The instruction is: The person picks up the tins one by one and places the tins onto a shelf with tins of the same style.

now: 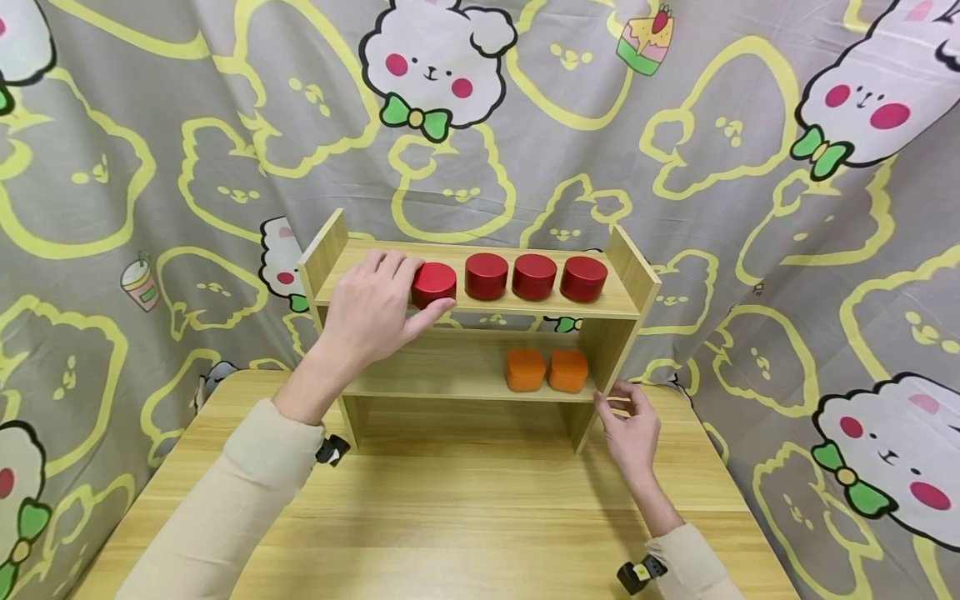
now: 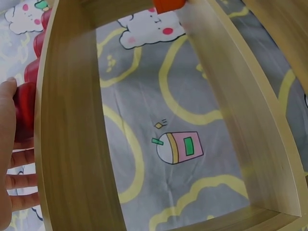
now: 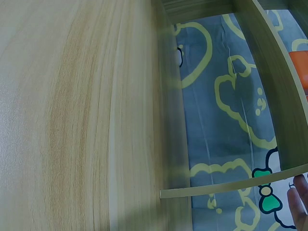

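Observation:
My left hand [image 1: 375, 304] grips a round red tin [image 1: 435, 282], the leftmost in a row on the top board of a small wooden shelf [image 1: 427, 367]. The thumb lies across its front and the fingers reach behind its left side. Several more red tins [image 1: 534, 277] stand to its right. In the left wrist view the held tin [image 2: 25, 110] shows close against the board. My right hand [image 1: 632, 425] holds the shelf's right side panel, thumb at the front edge and fingertips on the outer face. Only those fingers [image 3: 299, 199] show in the right wrist view.
Two orange rounded-square boxes [image 1: 546, 370] sit at the right end of the middle board. The shelf stands toward the back of a wooden table [image 1: 480, 517]. A patterned grey curtain [image 1: 300, 150] hangs behind and at both sides.

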Available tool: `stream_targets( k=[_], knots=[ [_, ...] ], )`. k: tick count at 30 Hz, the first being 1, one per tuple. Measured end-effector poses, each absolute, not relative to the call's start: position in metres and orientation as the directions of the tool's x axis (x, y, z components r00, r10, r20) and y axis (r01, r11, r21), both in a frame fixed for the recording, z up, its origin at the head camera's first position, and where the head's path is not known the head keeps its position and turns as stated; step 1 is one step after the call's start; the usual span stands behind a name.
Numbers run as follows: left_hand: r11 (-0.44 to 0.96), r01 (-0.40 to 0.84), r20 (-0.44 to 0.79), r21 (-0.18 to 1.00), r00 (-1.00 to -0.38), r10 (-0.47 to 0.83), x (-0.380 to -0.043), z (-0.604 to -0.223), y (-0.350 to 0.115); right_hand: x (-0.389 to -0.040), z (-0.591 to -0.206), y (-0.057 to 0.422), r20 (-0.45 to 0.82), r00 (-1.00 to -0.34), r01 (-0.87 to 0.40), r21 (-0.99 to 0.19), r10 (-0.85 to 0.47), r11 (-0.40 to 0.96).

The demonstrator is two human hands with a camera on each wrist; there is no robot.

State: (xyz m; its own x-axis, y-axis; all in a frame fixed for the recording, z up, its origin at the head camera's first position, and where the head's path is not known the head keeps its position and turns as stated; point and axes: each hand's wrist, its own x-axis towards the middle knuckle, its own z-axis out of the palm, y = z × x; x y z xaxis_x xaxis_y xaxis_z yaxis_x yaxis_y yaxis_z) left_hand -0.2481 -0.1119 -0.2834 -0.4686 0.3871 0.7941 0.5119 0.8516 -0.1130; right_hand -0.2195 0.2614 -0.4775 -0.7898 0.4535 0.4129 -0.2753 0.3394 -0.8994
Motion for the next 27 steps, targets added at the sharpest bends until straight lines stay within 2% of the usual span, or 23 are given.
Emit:
stream_targets(
  k=[8, 18, 27],
  knots=[
    [0.860, 0.502, 0.771, -0.094, -0.510, 0.382, -0.252, -0.283, -0.111, -0.220, -0.477, 0.260, 0.409, -0.787, -0.255, -0.897, 0.461, 0.360],
    [0.871, 0.485, 0.751, -0.080, -0.545, 0.373, -0.257, -0.281, -0.109, -0.202, -0.452, 0.247, 0.421, -0.792, -0.291, -0.897, 0.442, 0.333],
    [0.876, 0.480, 0.736, -0.050, -0.575, 0.357, -0.262, -0.280, -0.111, -0.202, -0.451, 0.247, 0.408, -0.795, -0.279, -0.903, 0.449, 0.326]
  ],
)
